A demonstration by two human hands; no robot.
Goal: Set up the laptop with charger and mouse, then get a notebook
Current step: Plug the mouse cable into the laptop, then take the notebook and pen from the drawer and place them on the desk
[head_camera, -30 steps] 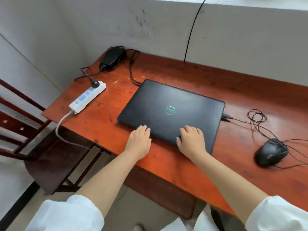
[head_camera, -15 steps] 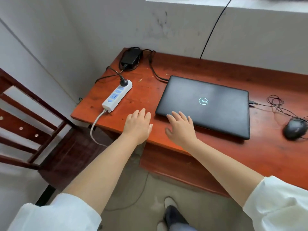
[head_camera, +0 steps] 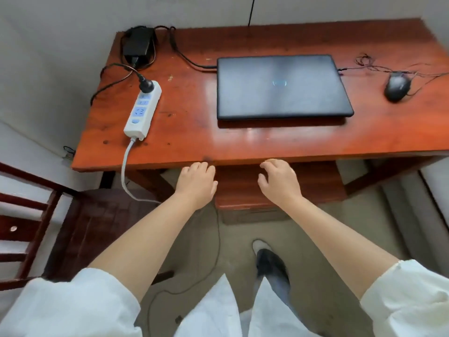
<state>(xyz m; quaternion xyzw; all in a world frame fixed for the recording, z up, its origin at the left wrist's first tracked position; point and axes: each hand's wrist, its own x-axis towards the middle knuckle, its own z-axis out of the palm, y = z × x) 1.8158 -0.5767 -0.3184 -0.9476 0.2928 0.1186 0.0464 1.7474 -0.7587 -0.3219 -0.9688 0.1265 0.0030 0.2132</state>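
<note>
A closed black laptop [head_camera: 281, 87] lies flat on the red-brown wooden desk [head_camera: 184, 132]. Its black charger brick [head_camera: 138, 45] sits at the desk's far left corner, with one cable running to the laptop's left side and a plug in the white power strip [head_camera: 143, 110]. A black wired mouse [head_camera: 396, 88] rests to the right of the laptop, its cable tangled behind it. My left hand [head_camera: 196, 183] and my right hand [head_camera: 279, 182] hover just below the desk's front edge, in front of a drawer [head_camera: 243, 188], fingers loosely spread and holding nothing. No notebook is in view.
A dark wooden chair [head_camera: 43, 220] stands at the left beside the desk. The power strip's white cord [head_camera: 126, 171] hangs over the front edge to the floor. A grey wall runs behind the desk. My shoe [head_camera: 271, 263] is on the floor below.
Both hands have come off the laptop lid and drawn back and down past the desk's front edge. The view has pulled back and tilted down over the desk.
</note>
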